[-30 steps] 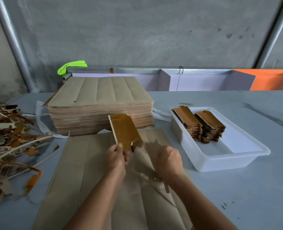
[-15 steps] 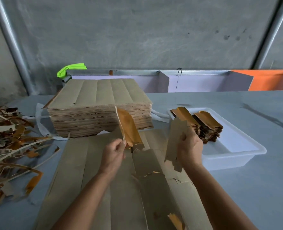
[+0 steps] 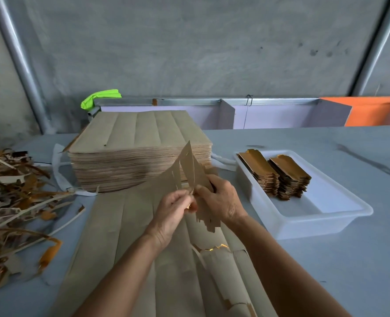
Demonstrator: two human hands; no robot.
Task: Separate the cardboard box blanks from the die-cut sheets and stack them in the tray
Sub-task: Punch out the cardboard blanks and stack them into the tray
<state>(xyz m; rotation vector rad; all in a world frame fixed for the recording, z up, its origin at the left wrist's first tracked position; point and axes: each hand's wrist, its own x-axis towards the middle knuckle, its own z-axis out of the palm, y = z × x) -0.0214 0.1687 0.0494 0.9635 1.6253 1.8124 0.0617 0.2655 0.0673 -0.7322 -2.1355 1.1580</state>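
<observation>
My left hand and my right hand meet above the table and together grip a few brown cardboard blanks, held upright with their tips fanned. Under them lies a die-cut sheet, flat on the table, torn open near my right forearm with a gold edge showing. A thick stack of die-cut sheets stands behind. To the right, a white plastic tray holds two piles of gold-faced blanks at its far end.
A heap of brown and gold offcut strips covers the table's left side. White strapping lies around the stack's base. Behind the table runs a low metal-edged partition with a green cloth and an orange panel.
My hands were apart, each with a blank. They have come together at the centre, and the blanks are now held as one bunch, brown side toward me.
</observation>
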